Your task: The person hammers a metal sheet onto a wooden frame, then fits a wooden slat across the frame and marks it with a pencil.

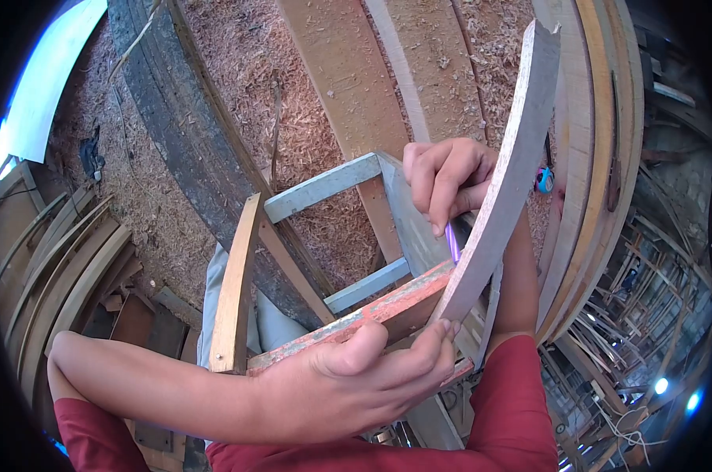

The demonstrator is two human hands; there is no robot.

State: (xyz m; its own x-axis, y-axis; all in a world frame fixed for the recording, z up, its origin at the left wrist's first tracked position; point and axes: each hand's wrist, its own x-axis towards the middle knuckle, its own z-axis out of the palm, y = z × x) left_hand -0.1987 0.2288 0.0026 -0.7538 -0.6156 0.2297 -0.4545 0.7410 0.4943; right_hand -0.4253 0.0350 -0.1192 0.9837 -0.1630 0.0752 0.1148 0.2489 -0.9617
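Observation:
My right hand [450, 177] pinches a purple pen or pencil [453, 242], its tip down beside a grey wooden strip [501, 173]. The strip rises at a slant from a painted wooden frame, its lower end on the frame's worn red rail [356, 321]. My left hand [379, 370] is closed around that corner, fingertips pressed to the strip's lower end and thumb near the red rail. Light blue bars [324, 186] form the frame's far part. A paler wooden piece [236, 291] stands at the frame's left end, with a nail or screw head near its bottom.
Wood shavings [238, 55] cover the ground. A dark weathered plank [183, 118] and wide boards [348, 79] run under and beyond the frame. Stacked boards [72, 275] lie at left; long planks [588, 157] and scrap wood stand at right. A small blue round object [544, 180] sits behind the strip.

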